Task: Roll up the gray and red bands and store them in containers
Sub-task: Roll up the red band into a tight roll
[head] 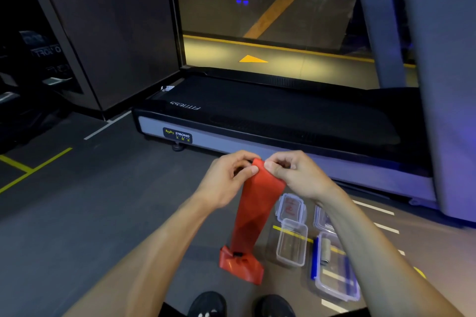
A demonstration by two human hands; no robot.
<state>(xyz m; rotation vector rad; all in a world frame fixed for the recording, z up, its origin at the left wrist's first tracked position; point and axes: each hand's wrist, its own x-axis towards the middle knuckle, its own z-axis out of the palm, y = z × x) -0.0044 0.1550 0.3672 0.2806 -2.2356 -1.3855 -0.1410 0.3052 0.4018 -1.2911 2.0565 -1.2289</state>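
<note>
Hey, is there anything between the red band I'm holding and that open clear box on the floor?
Nothing visible. Both hands, left and right, pinch the red band's top end, its tail bunched on the floor. The empty open box sits just right of the band, its lid lying off behind it.

Two bare forearms enter from the bottom edge, no sleeves visible anywhere along them, no watch, bracelet or strap at either wrist. The bare left hand (226, 177) and the bare right hand (298, 175) wear no gloves and no rings on the fingers that show; fingernails short and unpainted. At the bottom centre, two dark black low-top sneakers: left shoe (207, 304) with small white marks near the toe, right shoe (274, 305) plain black as far as shown. A strip of dark clothing sits at the bottom edge beside the shoes, too cropped to identify.
</note>
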